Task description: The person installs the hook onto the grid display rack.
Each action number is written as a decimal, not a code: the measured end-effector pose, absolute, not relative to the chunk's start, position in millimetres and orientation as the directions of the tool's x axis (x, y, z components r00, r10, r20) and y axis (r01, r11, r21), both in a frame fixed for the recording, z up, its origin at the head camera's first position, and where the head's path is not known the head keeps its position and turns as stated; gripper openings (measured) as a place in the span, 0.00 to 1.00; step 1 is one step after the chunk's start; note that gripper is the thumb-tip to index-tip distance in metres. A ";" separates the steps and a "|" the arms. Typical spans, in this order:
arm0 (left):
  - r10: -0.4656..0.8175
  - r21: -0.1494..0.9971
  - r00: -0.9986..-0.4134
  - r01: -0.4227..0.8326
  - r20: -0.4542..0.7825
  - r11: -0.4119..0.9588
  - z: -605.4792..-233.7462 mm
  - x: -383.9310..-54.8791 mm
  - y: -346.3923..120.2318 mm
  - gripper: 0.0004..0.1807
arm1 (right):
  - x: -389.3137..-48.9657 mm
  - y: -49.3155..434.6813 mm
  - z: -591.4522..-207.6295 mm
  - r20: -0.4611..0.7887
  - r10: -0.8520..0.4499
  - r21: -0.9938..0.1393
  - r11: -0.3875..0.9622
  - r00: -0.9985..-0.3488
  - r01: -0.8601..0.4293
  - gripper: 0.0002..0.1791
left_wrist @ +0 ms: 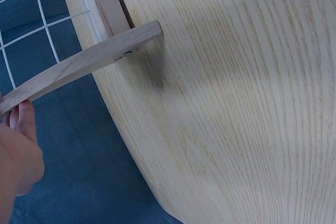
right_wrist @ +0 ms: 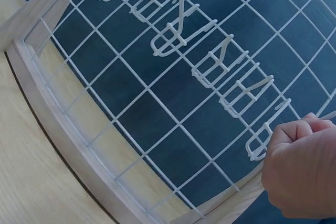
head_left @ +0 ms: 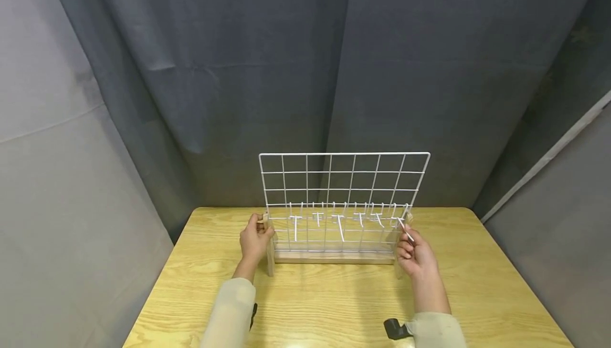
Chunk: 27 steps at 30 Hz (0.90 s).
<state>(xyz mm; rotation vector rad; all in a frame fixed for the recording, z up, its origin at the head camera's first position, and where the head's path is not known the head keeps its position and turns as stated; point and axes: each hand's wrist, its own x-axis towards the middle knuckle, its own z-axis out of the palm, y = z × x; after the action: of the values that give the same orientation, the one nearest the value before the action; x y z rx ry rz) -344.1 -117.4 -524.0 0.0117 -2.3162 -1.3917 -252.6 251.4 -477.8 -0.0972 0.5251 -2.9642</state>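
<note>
A white wire grid stands upright in a wooden stand with a base bar. My left hand grips the stand's left wooden side piece, fingers behind it. At the grid's right end, my right hand pinches a white metal hook; in the right wrist view the fist covers much of it. Several more white hooks hang in a row to its left, among them a long hook near the middle and another long hook at the left.
The stand rests toward the back of a wood-grain table. Behind the table's back edge hangs a dark grey curtain. Pale grey fabric panels stand on both sides. A black wrist mount sits by the right sleeve.
</note>
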 end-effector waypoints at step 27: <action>-0.223 0.930 -0.943 0.166 0.247 0.327 -531.7 -308.9 -113.5 0.26 | -226.4 234.5 -492.5 -0.144 0.084 -0.724 -0.688 -0.986 0.047 0.13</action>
<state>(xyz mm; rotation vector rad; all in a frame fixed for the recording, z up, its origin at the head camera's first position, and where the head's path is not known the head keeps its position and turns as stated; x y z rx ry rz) -308.9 -113.5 -531.7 0.0505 -2.2674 -1.6500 -226.4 234.5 -492.5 0.2632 1.2491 -2.8927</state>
